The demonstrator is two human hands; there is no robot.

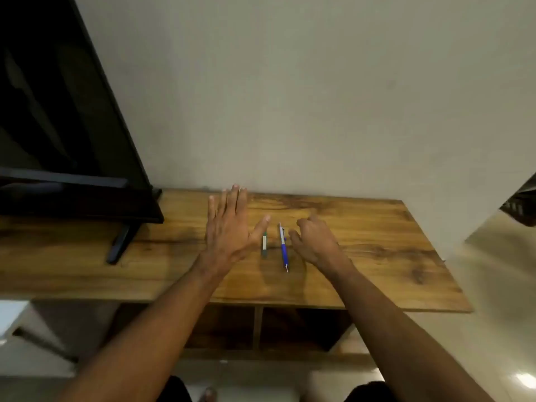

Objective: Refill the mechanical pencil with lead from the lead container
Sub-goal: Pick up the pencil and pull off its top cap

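Both hands are empty over the wooden tabletop (362, 242), left hand (229, 227) spread flat, right hand (314, 240) loosely curled beside the blue mechanical pencil (283, 247) and small green lead container (264, 244) lying between them, light, slick, probably best pinched mid-barrel.

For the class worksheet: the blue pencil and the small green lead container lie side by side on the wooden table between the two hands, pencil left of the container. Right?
Not quite. The head view shows the pencil right of the lead container, not left. The rest holds.
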